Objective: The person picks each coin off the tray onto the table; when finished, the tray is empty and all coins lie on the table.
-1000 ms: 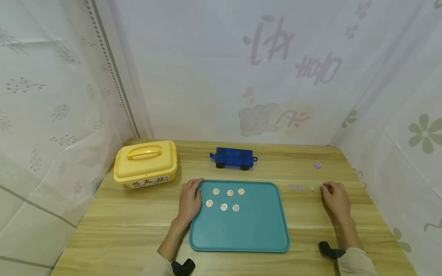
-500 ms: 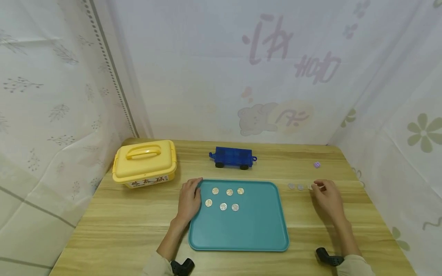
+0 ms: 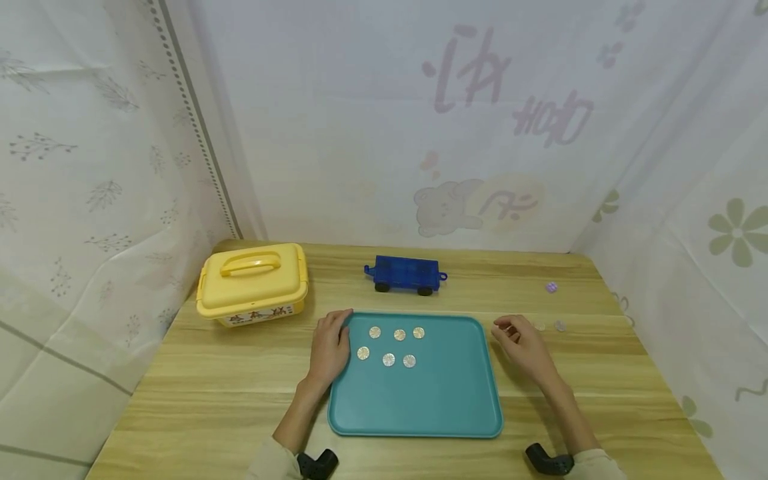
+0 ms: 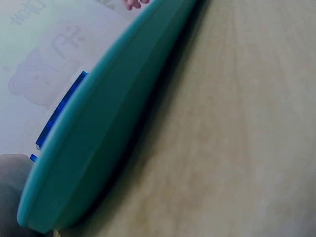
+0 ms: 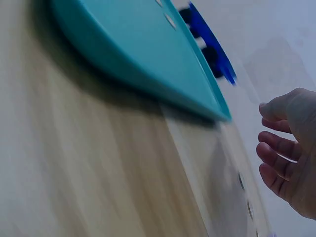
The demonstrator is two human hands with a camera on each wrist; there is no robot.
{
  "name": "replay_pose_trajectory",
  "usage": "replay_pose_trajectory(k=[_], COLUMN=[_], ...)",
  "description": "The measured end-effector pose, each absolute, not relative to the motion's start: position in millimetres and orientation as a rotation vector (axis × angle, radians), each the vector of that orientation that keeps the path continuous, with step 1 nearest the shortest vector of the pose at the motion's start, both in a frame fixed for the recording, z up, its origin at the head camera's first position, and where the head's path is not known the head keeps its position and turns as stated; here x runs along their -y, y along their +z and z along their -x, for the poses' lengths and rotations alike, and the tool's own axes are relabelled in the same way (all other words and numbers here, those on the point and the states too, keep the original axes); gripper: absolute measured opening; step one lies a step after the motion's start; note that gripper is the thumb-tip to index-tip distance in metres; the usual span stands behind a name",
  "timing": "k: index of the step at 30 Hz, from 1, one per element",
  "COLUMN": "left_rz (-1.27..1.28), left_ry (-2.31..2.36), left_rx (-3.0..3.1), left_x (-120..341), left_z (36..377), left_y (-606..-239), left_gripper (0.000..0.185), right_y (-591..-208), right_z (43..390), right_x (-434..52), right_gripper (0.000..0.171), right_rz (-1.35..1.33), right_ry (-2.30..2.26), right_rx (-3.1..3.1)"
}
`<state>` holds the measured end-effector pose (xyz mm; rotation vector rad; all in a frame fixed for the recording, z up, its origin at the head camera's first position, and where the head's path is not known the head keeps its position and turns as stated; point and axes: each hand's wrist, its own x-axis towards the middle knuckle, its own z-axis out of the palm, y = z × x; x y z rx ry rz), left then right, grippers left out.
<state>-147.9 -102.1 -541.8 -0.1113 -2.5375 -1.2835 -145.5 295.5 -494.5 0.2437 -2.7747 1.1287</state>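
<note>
I had my left hand [image 3: 331, 348] resting flat on the tray [image 3: 444, 407] edge, bracing it on the counter [image 3: 198, 400]. My right hand [image 3: 521, 339], fingers curled, hovered beside the tray; whether it pinched a coin I couldn't tell. Six coins [image 3: 389, 360] lay in the tray, two [image 3: 541, 327] on the counter.

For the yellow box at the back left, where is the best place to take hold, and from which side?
Probably the arched handle on the lid of the yellow box, taken from above. It is raised off the flat lid, so fingers should be able to curl under it for a firm grip. The box stands upright on the table, clear of the tray, so nothing blocks a straight-down approach.
</note>
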Motion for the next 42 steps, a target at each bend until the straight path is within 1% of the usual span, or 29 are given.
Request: replay_pose_trajectory(k=[6,17,24,28,37,42], left_rz=[0.120,0.134,0.147,0.144,0.132,0.119], left_ry=[-1.286,-1.262,-1.273,-1.273,-1.273,-1.282], left_rx=[2.532,2.534,2.524,2.526,2.521,2.529], left_x=[102,101,100,100,101,102], left_z=[149,147,148,148,150,149], left_y=[-543,-547,-547,-547,-543,-543], left_gripper=[0.037,0.037,0.036,0.036,0.036,0.036], right_y=[-500,-503,-507,-509,-505,-502], right_z=[141,126,122,120,123,127], right_x=[-264,-214,-186,-173,-153,-148], right_gripper=[0.020,0.018,0.021,0.022,0.019,0.016], right_rz=[-0.391,-0.531,-0.732,-0.802,-0.872,-0.899], right_ry=[1.154,1.158,0.968,0.856,0.574,0.550], right_rx=[2.816,2.871,2.878,2.889,2.904,2.947])
